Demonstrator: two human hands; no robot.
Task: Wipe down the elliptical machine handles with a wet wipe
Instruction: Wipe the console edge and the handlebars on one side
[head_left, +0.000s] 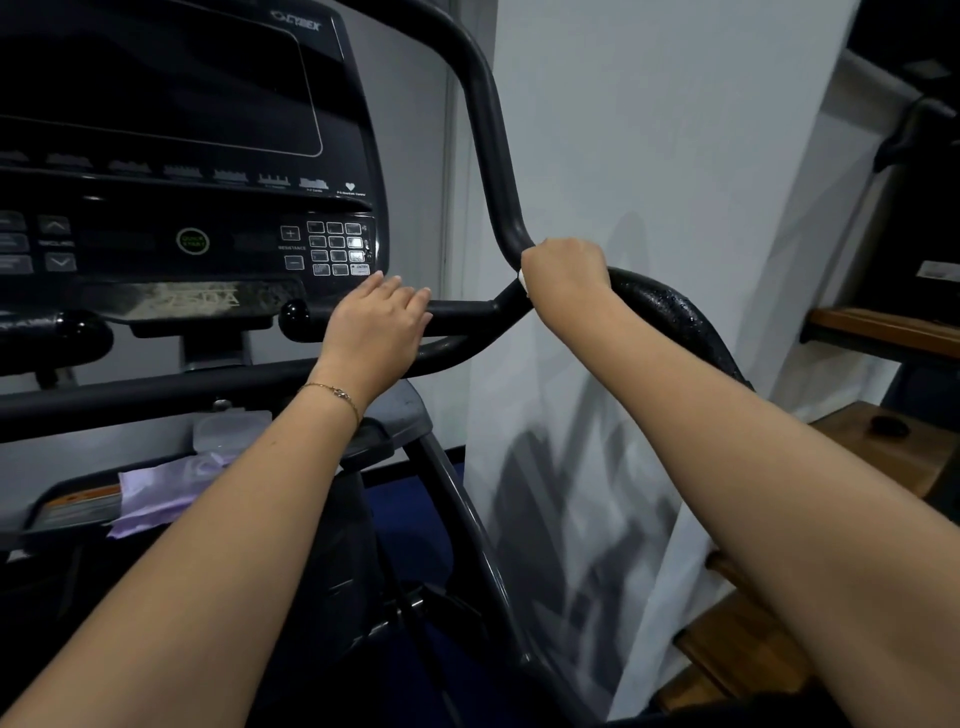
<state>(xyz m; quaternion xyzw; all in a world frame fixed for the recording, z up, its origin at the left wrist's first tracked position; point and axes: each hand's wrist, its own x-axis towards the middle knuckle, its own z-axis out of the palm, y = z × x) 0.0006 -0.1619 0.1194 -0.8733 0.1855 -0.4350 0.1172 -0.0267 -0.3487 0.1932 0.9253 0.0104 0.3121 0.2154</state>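
Two hands up on the black handle (492, 156). Right hand (563, 270) clenched round the tube right at its bend, grasping a white wipe (522, 283) against it. Only a small corner of wipe showing, poking out of the fist on the side toward the left hand; the rest hidden under the palm. Past the outer side of the right hand, tube curving down and away, wet and beaded with droplets (680, 312). Above the fist, same tube rising dull and dry-looking. Left hand (382, 332) released, grasping nothing: laid over the short crossbar (462, 312) that meets the handle just beside the right fist, fingers fairly straight and draped across it, nails up. Thin gold bracelet (332, 392) round the left wrist. Just beyond the left fingertips, keypad (337, 249) of the dark console (182, 130), close but not touched. Under the left forearm, purple pack (156, 493) lying on the machine's tray, with a clear lid (231, 426) just above it. Off the right forearm's outer side, white wall (649, 156) near, then wooden steps (883, 447) further out.
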